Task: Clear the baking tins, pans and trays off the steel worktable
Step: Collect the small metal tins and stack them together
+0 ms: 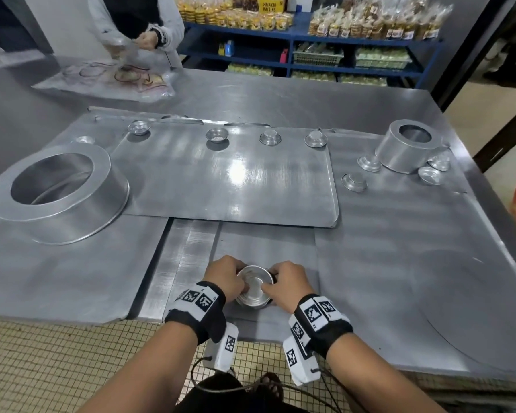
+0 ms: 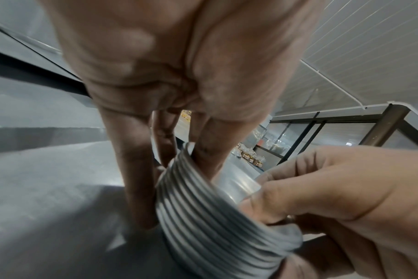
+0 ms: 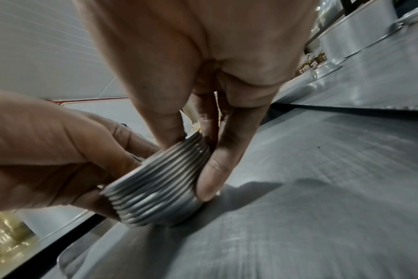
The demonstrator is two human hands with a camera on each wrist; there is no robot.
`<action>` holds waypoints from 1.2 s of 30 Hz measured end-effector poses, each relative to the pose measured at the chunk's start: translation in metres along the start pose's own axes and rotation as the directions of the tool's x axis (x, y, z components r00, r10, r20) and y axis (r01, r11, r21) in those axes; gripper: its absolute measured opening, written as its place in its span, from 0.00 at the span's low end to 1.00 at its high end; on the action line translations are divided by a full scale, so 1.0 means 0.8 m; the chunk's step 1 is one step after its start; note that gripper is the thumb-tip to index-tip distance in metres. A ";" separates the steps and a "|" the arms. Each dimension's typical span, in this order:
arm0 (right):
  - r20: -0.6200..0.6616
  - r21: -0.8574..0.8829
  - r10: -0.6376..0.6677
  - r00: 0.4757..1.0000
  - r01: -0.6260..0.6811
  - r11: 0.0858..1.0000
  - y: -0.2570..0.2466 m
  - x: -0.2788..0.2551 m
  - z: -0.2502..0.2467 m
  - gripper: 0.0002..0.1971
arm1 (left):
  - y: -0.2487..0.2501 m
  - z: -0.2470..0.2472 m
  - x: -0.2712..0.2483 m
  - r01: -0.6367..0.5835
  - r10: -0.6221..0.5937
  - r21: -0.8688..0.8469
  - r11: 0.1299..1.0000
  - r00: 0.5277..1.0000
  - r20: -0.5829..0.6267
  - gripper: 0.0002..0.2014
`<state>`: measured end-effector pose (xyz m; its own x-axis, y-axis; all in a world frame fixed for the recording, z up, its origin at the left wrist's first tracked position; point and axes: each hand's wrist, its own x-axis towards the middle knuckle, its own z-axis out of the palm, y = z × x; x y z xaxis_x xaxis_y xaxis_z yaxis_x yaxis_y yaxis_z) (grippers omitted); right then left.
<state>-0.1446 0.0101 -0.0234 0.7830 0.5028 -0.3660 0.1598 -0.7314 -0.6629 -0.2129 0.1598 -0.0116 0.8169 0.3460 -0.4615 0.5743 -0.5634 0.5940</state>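
A stack of small round aluminium tart tins [image 1: 254, 287] stands on a flat tray near the table's front edge. My left hand [image 1: 224, 278] grips its left side and my right hand [image 1: 287, 282] grips its right side. The left wrist view shows the stack's ribbed rims [image 2: 217, 217] between my fingers, thumb inside the top tin. In the right wrist view the stack [image 3: 155, 190] touches the tray, pinched by both hands. Loose small tins [image 1: 217, 135] lie along a large flat baking sheet [image 1: 227, 186]. A big round pan [image 1: 57, 192] sits upside down at the left, a smaller one [image 1: 407, 146] at the right.
Another person [image 1: 137, 25] handles plastic bags [image 1: 108, 79] at the far left of the steel worktable [image 1: 280, 93]. Blue shelves [image 1: 310, 46] with packed goods stand behind. More small tins [image 1: 353, 181] cluster by the right pan. Tiled floor [image 1: 57, 368] lies below the front edge.
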 end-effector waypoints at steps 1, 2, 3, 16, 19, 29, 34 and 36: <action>-0.004 -0.021 0.000 1.000 0.000 1.000 0.000 0.000 0.000 0.08 | 0.000 0.000 0.001 -0.005 0.005 0.009 1.000 1.000 0.006 0.15; -0.006 -0.046 -0.002 1.000 0.002 0.999 0.000 0.000 0.000 0.07 | -0.001 0.000 0.002 -0.009 0.008 0.018 1.000 1.000 0.013 0.16; -0.005 -0.072 -0.003 1.000 0.003 0.997 -0.001 -0.001 0.000 0.06 | -0.001 0.000 0.004 -0.010 0.010 0.026 1.000 1.000 0.021 0.15; 0.031 -0.054 0.067 0.997 -0.065 0.996 0.008 0.003 -0.036 0.22 | 0.050 -0.021 0.040 -0.167 0.120 0.348 0.922 0.981 0.152 0.14; -0.009 -0.094 0.099 0.995 -0.100 0.991 0.018 0.008 -0.066 0.22 | 0.088 -0.022 0.056 -0.284 0.226 0.391 0.875 0.956 0.188 0.05; -0.190 -0.272 0.215 0.958 -0.261 0.926 0.095 0.053 -0.216 0.14 | 0.253 0.021 0.138 -0.454 0.395 0.439 0.775 0.891 0.225 0.15; -0.292 -0.244 0.267 0.918 -0.342 0.907 0.156 0.098 -0.302 0.20 | 0.331 0.055 0.208 -0.459 0.426 0.498 0.736 0.885 0.187 0.20; -0.330 -0.262 0.266 0.906 -0.359 0.896 0.182 0.121 -0.334 0.20 | 0.357 0.067 0.238 -0.444 0.420 0.532 0.721 0.891 0.174 0.21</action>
<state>0.1152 -0.1711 0.0192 0.9501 0.1085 -0.2926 0.0195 -0.9564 -0.2915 0.1037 0.0242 0.0349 0.9592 -0.0592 -0.2766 0.0222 -0.9591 0.2823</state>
